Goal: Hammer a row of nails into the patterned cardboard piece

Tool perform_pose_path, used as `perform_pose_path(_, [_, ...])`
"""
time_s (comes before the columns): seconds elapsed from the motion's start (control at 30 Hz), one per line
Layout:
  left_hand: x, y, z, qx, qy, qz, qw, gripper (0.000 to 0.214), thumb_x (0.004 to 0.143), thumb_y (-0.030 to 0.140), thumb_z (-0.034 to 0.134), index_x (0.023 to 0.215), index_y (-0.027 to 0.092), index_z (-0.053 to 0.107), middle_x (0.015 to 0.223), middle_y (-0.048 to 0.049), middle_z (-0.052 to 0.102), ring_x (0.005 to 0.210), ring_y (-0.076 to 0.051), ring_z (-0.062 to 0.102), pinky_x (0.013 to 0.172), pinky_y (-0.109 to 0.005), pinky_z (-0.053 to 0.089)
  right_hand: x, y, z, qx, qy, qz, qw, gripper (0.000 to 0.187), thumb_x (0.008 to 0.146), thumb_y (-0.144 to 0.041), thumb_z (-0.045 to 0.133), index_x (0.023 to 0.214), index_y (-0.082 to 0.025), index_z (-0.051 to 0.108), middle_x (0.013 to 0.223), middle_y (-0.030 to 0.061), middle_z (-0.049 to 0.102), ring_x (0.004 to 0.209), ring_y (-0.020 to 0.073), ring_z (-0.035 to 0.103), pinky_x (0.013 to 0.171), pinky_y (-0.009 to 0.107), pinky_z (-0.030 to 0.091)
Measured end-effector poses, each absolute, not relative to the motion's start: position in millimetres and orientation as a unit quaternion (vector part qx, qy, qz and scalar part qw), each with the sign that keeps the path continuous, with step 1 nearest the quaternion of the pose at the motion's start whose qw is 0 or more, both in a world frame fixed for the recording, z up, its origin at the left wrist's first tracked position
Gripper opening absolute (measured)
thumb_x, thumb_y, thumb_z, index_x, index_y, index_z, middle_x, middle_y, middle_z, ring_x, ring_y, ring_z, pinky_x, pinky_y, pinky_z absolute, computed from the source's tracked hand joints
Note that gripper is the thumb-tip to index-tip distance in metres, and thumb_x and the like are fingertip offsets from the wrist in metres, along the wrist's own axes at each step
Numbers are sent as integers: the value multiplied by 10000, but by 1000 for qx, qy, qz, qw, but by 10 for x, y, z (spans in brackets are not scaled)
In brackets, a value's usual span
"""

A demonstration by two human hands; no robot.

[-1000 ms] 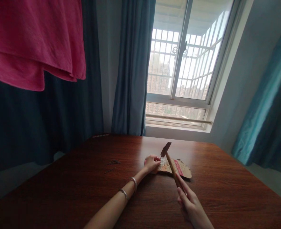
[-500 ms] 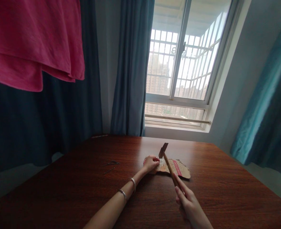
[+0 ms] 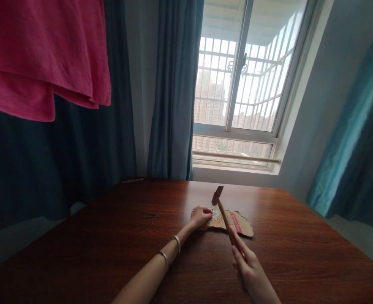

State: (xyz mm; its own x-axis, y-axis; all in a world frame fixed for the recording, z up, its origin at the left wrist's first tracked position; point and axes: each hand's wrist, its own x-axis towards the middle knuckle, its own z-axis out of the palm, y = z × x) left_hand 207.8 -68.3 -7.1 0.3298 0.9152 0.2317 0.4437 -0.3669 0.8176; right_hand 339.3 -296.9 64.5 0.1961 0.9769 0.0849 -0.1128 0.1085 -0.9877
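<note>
My right hand (image 3: 248,266) grips the wooden handle of a small hammer (image 3: 223,213), whose metal head is raised just above my left hand's fingertips. My left hand (image 3: 200,216) rests on the left end of a flat, perforated piece of cardboard (image 3: 240,223) with a pink strip, its fingers pinched together on something I cannot make out. Two bangles sit on my left forearm. Both arms reach out over a dark wooden table (image 3: 110,253).
A few thin nails (image 3: 148,218) lie on the table left of my left hand. Dark blue curtains (image 3: 173,93) frame a barred window (image 3: 240,80) beyond the table's far edge. A pink cloth (image 3: 43,55) hangs at upper left.
The hammer head dipped toward my left fingertips half a second ago and has risen slightly again. My left hand has stayed on the cardboard.
</note>
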Motion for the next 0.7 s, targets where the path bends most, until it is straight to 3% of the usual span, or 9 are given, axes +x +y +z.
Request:
perform_pose_path(0.1, [2073, -669, -86, 744, 450, 360, 337, 208, 646, 275, 589, 736, 135, 713, 711, -30, 695, 705, -171, 607, 607, -224, 405, 3426, -2983, 712, -488, -466, 440, 593, 534, 665, -447, 705, 1160, -262, 632, 981, 77, 687, 917, 222, 615, 637, 254, 516])
perform_pose_path(0.27, [2065, -657, -97, 741, 471, 351, 325, 208, 644, 297, 598, 724, 146, 717, 705, -23, 698, 718, -178, 611, 621, -230, 408, 3451, -2987, 689, -512, -477, 423, 576, 463, 728, -425, 660, 1173, -305, 617, 1175, 46, 621, 981, 215, 592, 688, 258, 520])
perform_pose_path(0.43, [2061, -704, -20, 745, 465, 341, 335, 204, 635, 276, 611, 743, 141, 719, 741, -30, 706, 734, -177, 614, 634, -228, 414, 3472, -2951, 598, -513, -506, 425, 548, 472, 779, -431, 612, 1235, -325, 556, 1255, 24, 575, 1224, 217, 439, 864, 283, 471])
perform_pose_path(0.7, [2019, -883, 210, 734, 480, 333, 346, 198, 626, 291, 620, 732, 164, 728, 751, -20, 711, 779, -193, 613, 656, -236, 416, 3467, -2959, 590, -521, -490, 414, 563, 517, 727, -462, 650, 1211, -291, 586, 1224, 47, 600, 1111, 237, 533, 748, 270, 517])
